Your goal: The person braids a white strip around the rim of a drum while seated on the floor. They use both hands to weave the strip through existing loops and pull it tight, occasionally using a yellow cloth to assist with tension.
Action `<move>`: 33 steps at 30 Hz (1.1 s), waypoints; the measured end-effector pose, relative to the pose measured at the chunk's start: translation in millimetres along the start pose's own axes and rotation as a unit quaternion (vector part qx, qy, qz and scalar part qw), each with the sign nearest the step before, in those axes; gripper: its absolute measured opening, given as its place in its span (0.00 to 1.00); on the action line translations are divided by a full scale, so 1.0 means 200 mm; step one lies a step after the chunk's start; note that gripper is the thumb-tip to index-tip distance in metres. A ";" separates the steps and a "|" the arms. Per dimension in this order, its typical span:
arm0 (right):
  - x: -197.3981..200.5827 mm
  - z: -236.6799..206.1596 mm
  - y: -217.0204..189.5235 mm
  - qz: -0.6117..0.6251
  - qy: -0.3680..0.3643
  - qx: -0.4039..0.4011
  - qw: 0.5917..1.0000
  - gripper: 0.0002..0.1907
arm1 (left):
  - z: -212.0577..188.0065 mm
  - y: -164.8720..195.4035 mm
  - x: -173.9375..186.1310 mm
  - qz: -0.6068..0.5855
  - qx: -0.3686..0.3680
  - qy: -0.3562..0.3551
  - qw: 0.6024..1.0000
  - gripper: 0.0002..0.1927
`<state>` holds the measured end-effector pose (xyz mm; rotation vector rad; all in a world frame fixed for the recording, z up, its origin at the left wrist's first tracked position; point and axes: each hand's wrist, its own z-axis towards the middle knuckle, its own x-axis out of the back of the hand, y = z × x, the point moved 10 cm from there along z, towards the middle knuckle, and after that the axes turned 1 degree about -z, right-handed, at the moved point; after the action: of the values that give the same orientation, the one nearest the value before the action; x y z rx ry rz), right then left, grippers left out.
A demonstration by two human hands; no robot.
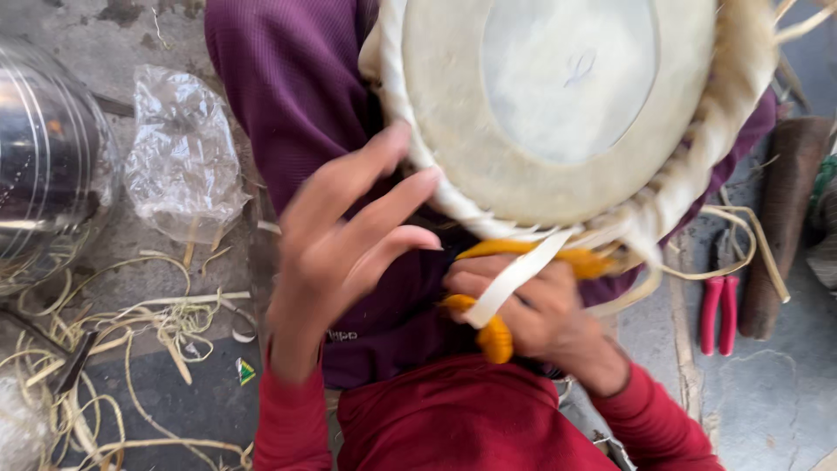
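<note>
Gripping a yellow-handled tool (495,336) and a pale strap (514,279) at lower centre, the right hand (532,310) is clenched; the left hand (344,244) (blurred) is spread beside the drum (558,113), upper right. Risk: the taut strap may slip, loosening the lacing.
</note>
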<state>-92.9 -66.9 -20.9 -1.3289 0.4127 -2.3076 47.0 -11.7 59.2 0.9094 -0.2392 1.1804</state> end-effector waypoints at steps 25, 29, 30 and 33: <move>0.10 -0.71 0.08 0.460 0.405 -0.422 0.668 0.19 | -0.17 0.16 -0.39 -0.078 -0.241 -0.126 0.959 0.12; 0.07 -0.74 0.07 0.489 0.424 -0.434 0.627 0.20 | -0.17 0.17 -0.37 -0.086 -0.230 -0.104 0.964 0.13; 0.06 -0.75 0.06 0.497 0.423 -0.436 0.620 0.20 | -0.18 0.16 -0.37 -0.085 -0.230 -0.102 0.964 0.13; 0.05 -0.79 0.05 0.497 0.445 -0.429 0.609 0.18 | -0.18 0.16 -0.36 -0.083 -0.220 -0.098 0.967 0.13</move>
<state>-232.2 -74.8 -96.5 0.1567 2.1127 -1.4726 -19.1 -33.8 8.5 0.6381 -0.5515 0.8338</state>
